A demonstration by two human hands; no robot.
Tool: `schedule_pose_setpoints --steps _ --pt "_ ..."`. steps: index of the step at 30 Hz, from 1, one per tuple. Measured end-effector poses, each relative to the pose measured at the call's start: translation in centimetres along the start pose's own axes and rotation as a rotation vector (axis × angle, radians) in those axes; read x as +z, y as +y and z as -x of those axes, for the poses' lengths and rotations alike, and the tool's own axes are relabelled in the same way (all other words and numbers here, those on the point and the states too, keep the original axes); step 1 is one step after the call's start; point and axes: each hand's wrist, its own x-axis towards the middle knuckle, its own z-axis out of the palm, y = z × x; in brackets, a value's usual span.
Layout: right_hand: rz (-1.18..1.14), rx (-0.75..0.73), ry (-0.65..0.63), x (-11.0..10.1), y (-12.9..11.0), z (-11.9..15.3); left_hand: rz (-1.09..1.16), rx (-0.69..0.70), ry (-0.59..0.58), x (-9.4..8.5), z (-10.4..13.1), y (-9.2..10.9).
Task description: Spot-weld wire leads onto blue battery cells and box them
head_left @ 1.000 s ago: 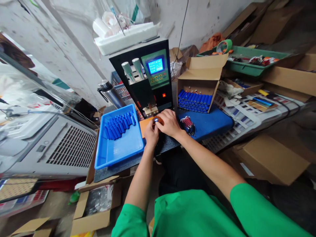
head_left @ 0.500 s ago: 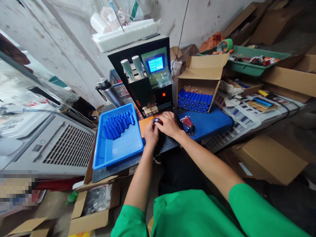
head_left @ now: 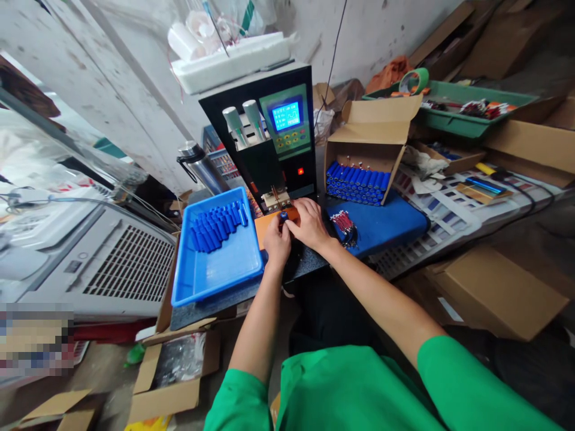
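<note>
A blue battery cell is pinched between my hands, its end facing up, just in front of the electrode pins of a black spot welder. The fingers and thumb of my left hand close on the cell's left side. From the right, my right hand grips it too, with the thumb against the cell and bent fingers reaching towards the pins. An orange plate lies under the hands. Whether the right fingers hold a small lead is hidden.
A blue tray with several blue cells is at left. At right, an open cardboard box of wired cells and a bundle of red leads rest on a blue surface. A steel flask stands behind the tray.
The cell has moved slightly closer to the welder's pins, and its end is turned more upward. Both hands remain around it. The whole view has shifted a little.
</note>
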Motion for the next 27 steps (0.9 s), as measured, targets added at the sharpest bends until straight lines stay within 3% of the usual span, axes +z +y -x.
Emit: schedule_pose_setpoints --steps 12,17,27 --pt "-0.089 -0.018 0.240 0.4 1.4 2.6 0.021 0.013 -0.015 0.2 -0.2 0.0" --pt "-0.205 -0.007 0.190 0.9 1.5 3.8 0.027 0.009 -0.010 0.3 -0.3 -0.4" --pt "-0.193 -0.008 0.154 1.2 1.6 4.0 0.052 -0.006 -0.021 0.3 -0.2 -0.2"
